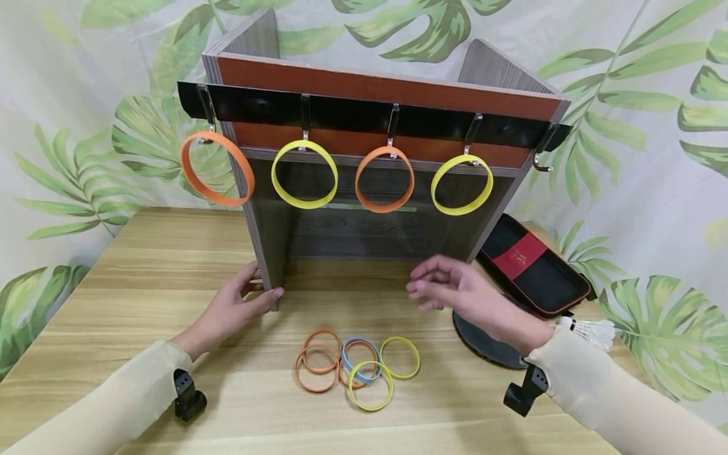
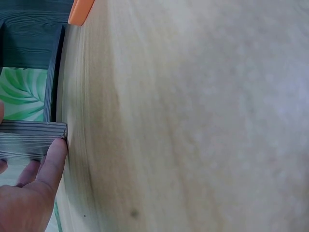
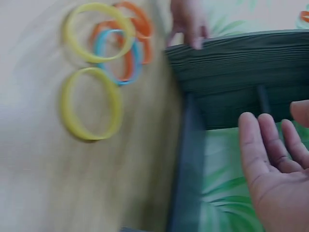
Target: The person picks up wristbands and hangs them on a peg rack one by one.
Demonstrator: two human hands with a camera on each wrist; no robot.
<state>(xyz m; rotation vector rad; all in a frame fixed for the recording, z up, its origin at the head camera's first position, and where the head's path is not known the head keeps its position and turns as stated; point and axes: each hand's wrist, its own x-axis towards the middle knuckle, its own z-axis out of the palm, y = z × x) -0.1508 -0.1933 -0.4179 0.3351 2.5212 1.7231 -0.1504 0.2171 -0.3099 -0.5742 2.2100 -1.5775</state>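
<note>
A grey wood-grain stand (image 1: 267,234) stands on the table, with a black hook rail (image 1: 347,114) across its top front. From the rail's hooks hang two orange rings (image 1: 248,180) and two yellow rings (image 1: 277,180), alternating; the rightmost hook (image 1: 543,168) carries no ring. My left hand (image 1: 224,313) grips the bottom of the left side panel, thumb and fingers on either side of it in the left wrist view. Beside the right panel, my right hand (image 1: 463,294) hovers with loosely bent fingers (image 3: 253,145), holding nothing. Loose orange, blue and yellow rings (image 1: 419,363) lie overlapping before the stand.
To the right of the stand lie a black case with a red band (image 1: 519,256), a dark round object (image 1: 483,341) partly under the right forearm, and a white shuttlecock (image 1: 594,332). Behind the wooden table (image 1: 170,253) hangs a leaf-patterned cloth (image 1: 74,107).
</note>
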